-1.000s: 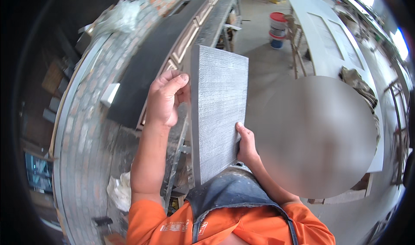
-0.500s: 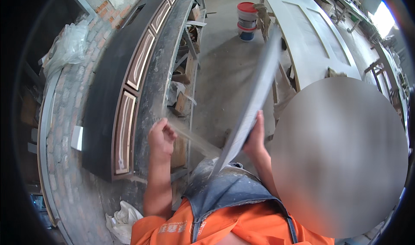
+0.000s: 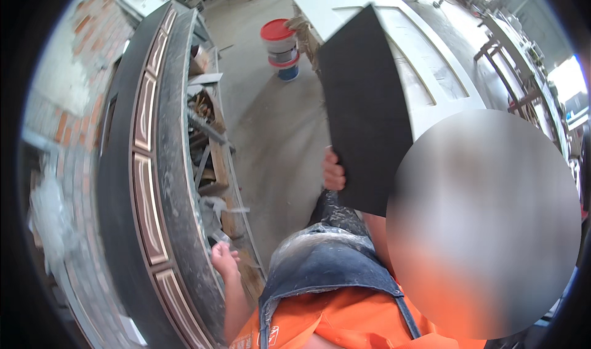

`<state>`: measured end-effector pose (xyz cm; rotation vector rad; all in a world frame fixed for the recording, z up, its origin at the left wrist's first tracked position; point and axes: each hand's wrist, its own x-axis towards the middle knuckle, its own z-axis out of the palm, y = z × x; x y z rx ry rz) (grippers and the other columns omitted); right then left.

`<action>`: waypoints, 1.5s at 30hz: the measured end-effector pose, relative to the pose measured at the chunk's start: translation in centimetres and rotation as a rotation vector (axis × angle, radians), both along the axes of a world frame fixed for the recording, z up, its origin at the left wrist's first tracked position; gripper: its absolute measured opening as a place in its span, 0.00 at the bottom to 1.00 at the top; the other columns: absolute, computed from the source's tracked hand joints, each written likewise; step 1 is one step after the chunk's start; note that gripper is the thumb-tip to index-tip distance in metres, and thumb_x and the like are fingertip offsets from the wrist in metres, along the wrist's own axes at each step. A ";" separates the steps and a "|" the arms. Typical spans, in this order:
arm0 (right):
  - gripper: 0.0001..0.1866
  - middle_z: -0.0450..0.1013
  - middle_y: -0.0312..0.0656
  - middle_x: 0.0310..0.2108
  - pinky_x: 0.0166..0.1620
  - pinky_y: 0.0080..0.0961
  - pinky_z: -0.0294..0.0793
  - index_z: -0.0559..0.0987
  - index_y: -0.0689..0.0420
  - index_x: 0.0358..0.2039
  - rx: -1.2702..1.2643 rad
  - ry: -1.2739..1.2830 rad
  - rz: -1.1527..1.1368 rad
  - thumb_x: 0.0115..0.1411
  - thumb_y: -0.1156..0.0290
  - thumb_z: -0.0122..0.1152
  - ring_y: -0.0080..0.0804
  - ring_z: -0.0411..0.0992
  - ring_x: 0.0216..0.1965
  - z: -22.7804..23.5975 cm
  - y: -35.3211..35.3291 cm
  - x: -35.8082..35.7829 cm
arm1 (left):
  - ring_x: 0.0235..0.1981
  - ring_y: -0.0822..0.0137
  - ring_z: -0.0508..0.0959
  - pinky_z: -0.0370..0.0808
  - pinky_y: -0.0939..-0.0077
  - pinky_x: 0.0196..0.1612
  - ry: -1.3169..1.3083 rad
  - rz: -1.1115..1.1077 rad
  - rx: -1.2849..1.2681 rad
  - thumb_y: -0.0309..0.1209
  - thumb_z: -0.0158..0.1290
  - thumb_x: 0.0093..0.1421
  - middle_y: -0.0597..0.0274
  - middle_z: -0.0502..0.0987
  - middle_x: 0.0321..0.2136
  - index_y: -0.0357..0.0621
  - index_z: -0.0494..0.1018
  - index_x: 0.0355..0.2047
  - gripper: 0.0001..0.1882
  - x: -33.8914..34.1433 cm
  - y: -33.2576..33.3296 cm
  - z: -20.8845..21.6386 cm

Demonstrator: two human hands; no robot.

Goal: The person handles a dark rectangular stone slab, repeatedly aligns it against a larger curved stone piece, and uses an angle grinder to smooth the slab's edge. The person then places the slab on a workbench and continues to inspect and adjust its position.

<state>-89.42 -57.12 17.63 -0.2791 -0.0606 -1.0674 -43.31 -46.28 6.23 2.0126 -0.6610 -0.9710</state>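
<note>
My right hand (image 3: 333, 171) is closed round the lower left edge of a flat, dark rectangular panel (image 3: 366, 109). The panel is held up in front of me, its broad black face toward me, and a blurred disc covers part of its lower right side. My left hand (image 3: 226, 259) is low on the left, beside the edge of a stained workbench (image 3: 178, 182). Its fingers are curled together, and I cannot make out what, if anything, is in them. A long dark door-like piece with brown moulded panels (image 3: 148, 210) lies along that bench.
Under the left bench are shelves with wooden boxes (image 3: 212, 158) and scraps. Stacked buckets with red lids (image 3: 279, 48) stand on the floor ahead. On the right, a white panelled door (image 3: 443, 115) lies flat. A brick wall (image 3: 77, 139) runs along the far left.
The panel has turned from nearly edge-on to showing its dark broad face. My left hand has dropped lower beside the bench, and my view has swung to the right.
</note>
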 end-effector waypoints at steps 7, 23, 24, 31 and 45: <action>0.19 0.64 0.30 0.25 0.29 0.22 0.68 0.72 0.56 0.39 0.139 -0.259 0.498 0.76 0.53 0.46 0.22 0.64 0.23 -1.1 -14.2 0.7 | 0.50 0.63 0.80 0.79 0.72 0.47 -0.080 -0.246 0.068 0.15 0.48 0.61 0.50 0.76 0.60 0.35 0.68 0.66 0.30 -2.0 -0.9 -8.7; 0.20 0.69 0.33 0.25 0.29 0.21 0.70 0.72 0.54 0.37 0.047 0.039 0.888 0.73 0.49 0.56 0.26 0.70 0.23 -0.8 -23.8 10.2 | 0.27 0.45 0.84 0.76 0.52 0.33 -0.597 0.121 0.859 0.43 0.65 0.55 0.43 0.82 0.22 0.36 0.83 0.25 0.18 -17.5 36.9 -6.7; 0.20 0.69 0.33 0.24 0.27 0.22 0.70 0.72 0.53 0.36 0.069 0.133 0.845 0.72 0.48 0.57 0.25 0.69 0.22 -0.7 -22.5 11.1 | 0.28 0.46 0.85 0.76 0.53 0.34 -0.600 0.164 0.779 0.40 0.65 0.56 0.43 0.83 0.25 0.37 0.84 0.26 0.16 -18.3 38.2 -6.3; 0.34 0.64 0.32 0.16 0.18 0.25 0.64 0.69 0.50 0.29 -0.054 0.568 0.788 0.73 0.31 0.39 0.25 0.63 0.14 -1.2 -14.6 17.7 | 0.29 0.55 0.81 0.78 0.57 0.33 -0.529 0.447 0.511 0.22 0.56 0.55 0.52 0.79 0.29 0.39 0.80 0.41 0.13 -19.2 33.0 -0.4; 0.23 0.68 0.33 0.25 0.25 0.19 0.66 0.72 0.53 0.39 -0.252 0.196 1.338 0.68 0.44 0.63 0.20 0.68 0.26 5.2 6.7 30.4 | 0.30 0.63 0.80 0.80 0.68 0.40 -0.089 0.769 0.295 0.25 0.64 0.50 0.59 0.77 0.32 0.41 0.77 0.44 0.19 -15.5 43.4 0.7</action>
